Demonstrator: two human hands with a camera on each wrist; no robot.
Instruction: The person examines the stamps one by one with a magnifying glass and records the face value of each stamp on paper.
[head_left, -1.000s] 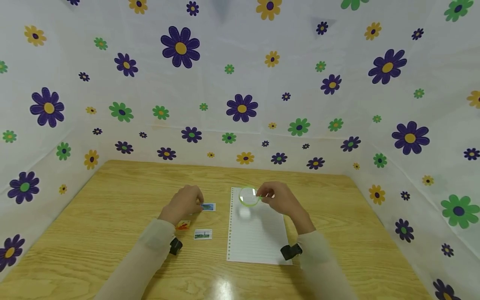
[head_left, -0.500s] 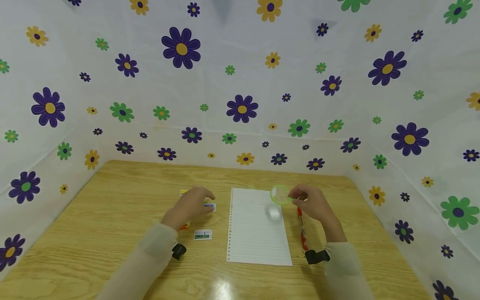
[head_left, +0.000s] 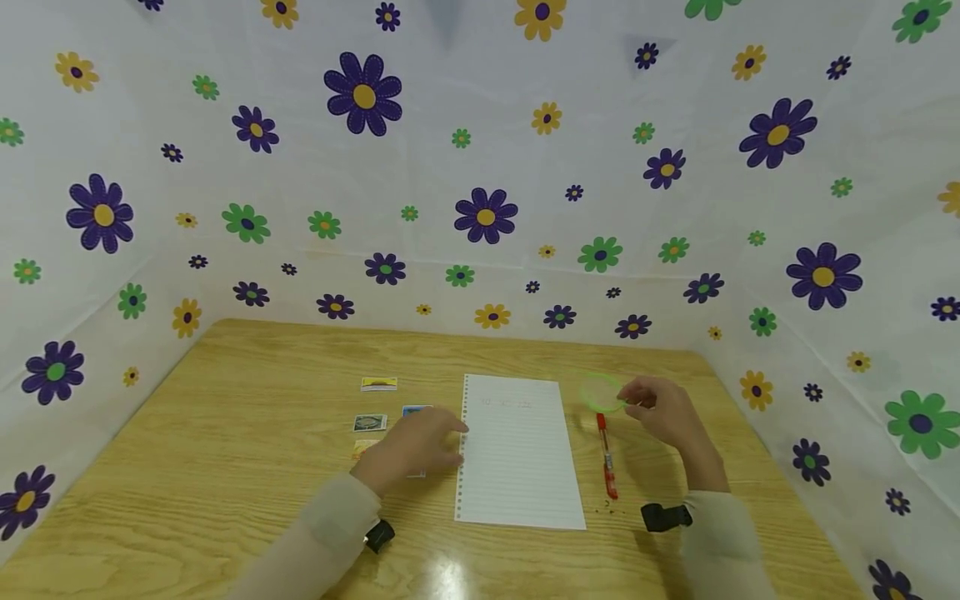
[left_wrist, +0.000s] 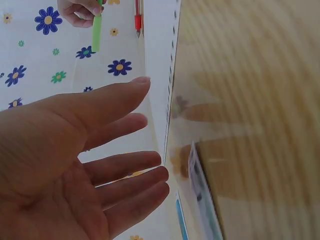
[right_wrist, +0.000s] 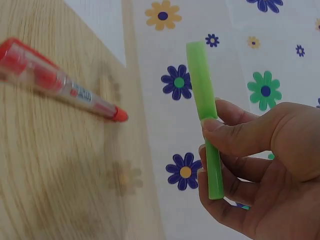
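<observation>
My right hand (head_left: 660,408) pinches the handle of a green-rimmed magnifying glass (right_wrist: 201,80), up off the table and right of the paper. Edge-on in the right wrist view, its handle lies between my thumb and fingers. My left hand (head_left: 416,448), fingers extended and holding nothing, hovers with its fingertips at the punched left edge of a lined sheet (head_left: 517,467). Partly beneath that hand are a blue stamp (head_left: 415,410) and another stamp (left_wrist: 202,200), mostly hidden in the head view. An orange stamp (head_left: 363,448) shows beside the wrist.
A red pen (head_left: 606,458) lies right of the paper, with small dark specks near its lower end. Farther back on the left are a yellow stamp (head_left: 378,384) and a grey-green stamp (head_left: 370,422). Flower-printed cloth (head_left: 420,167) walls the wooden table (head_left: 262,400).
My right hand has carried the magnifying glass rightward off the paper, uncovering the pen and faint red writing. My left hand has left the blue stamp and shifted right and nearer, fingers spreading.
</observation>
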